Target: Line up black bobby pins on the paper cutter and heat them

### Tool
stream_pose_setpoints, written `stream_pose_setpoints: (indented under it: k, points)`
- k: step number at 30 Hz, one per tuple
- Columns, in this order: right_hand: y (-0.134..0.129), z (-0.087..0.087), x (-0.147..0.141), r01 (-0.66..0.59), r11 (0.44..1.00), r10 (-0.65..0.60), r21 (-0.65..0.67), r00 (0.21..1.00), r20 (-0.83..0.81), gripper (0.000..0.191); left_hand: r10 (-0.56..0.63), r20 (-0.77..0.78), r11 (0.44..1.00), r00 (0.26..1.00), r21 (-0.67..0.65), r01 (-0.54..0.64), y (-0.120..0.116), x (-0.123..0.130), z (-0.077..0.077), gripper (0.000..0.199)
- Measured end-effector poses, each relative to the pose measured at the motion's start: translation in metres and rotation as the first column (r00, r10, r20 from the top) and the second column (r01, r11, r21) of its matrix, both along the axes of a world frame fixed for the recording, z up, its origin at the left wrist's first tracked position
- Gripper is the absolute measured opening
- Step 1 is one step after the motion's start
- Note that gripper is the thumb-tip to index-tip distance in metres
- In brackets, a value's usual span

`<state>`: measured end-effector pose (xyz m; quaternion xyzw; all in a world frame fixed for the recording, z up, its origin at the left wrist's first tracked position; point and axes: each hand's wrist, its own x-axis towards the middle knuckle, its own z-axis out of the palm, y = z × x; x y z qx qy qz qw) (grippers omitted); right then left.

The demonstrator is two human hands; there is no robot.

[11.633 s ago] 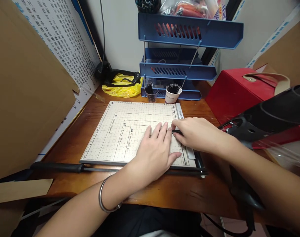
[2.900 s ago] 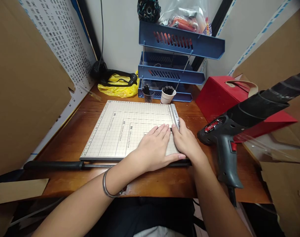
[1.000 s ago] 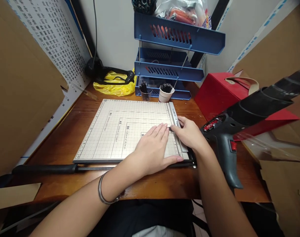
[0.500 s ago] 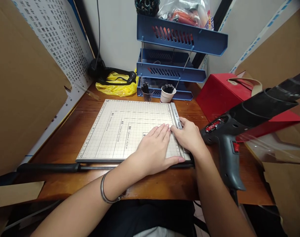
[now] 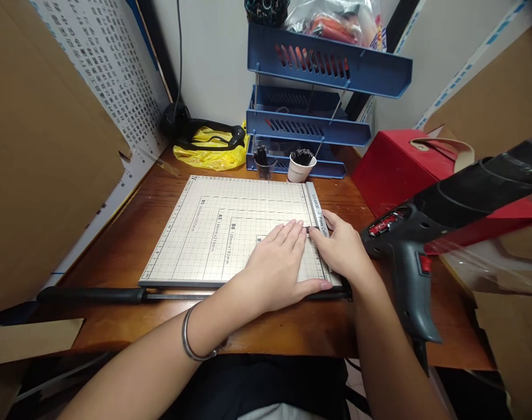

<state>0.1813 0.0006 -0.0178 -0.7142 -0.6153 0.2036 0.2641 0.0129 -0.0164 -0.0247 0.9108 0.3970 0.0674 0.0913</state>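
The paper cutter (image 5: 182, 233), a cream gridded board with a grey ruler rail (image 5: 317, 204) on its right, lies on the wooden desk. My left hand (image 5: 277, 265) rests flat on its lower right part, fingers together and thumb stretched toward the rail. Beside those fingertips, my right hand (image 5: 342, 248) curls over the rail, its thumb on the board side and its fingers at the outer side. A tiny dark piece (image 5: 308, 230) shows between the left fingertips and the right thumb; most of it is hidden. Along the front edge lies the black-handled cutting arm (image 5: 95, 295), lowered.
Behind the board stand a clear cup (image 5: 265, 169) and a white paper cup (image 5: 300, 170), both holding black bristly bundles. A blue tiered rack (image 5: 307, 125) rises at the back. At right are a black heat gun (image 5: 410, 251) and a red box (image 5: 401, 169). A yellow bag (image 5: 211, 156) lies back left.
The whole view has shifted slightly, so everything sits a little further right. My right thumb has drawn back slightly from the left fingertips, uncovering the tiny dark piece. My left hand stays flat.
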Motion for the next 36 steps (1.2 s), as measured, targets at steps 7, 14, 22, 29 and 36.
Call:
stream_pose_setpoints:
  k: [7,14,22,29,36]
  points:
    - [0.002,-0.001,0.0,0.024,1.0,-0.024,-0.004,1.0,0.013,0.036,-0.002,-0.003,1.0,1.0,-0.003,0.002,-0.001,0.0,0.0,0.109]
    - [0.004,-0.01,0.007,0.043,0.998,-0.037,0.056,0.995,-0.089,0.038,-0.003,-0.005,1.0,1.0,0.012,0.003,0.0,0.001,-0.001,0.109]
    - [0.004,-0.023,0.013,0.038,0.994,-0.018,0.101,0.981,-0.195,0.044,-0.002,-0.012,1.0,1.0,-0.006,0.001,-0.001,0.0,0.001,0.107]
    - [-0.001,-0.014,0.007,-0.007,0.996,0.017,0.093,0.993,-0.114,0.039,-0.009,0.002,1.0,1.0,0.026,0.009,0.0,0.0,-0.002,0.107]
    - [-0.003,-0.011,0.005,-0.01,0.996,0.019,0.091,0.996,-0.092,0.036,-0.011,0.007,1.0,1.0,0.009,0.011,0.0,0.0,-0.003,0.107]
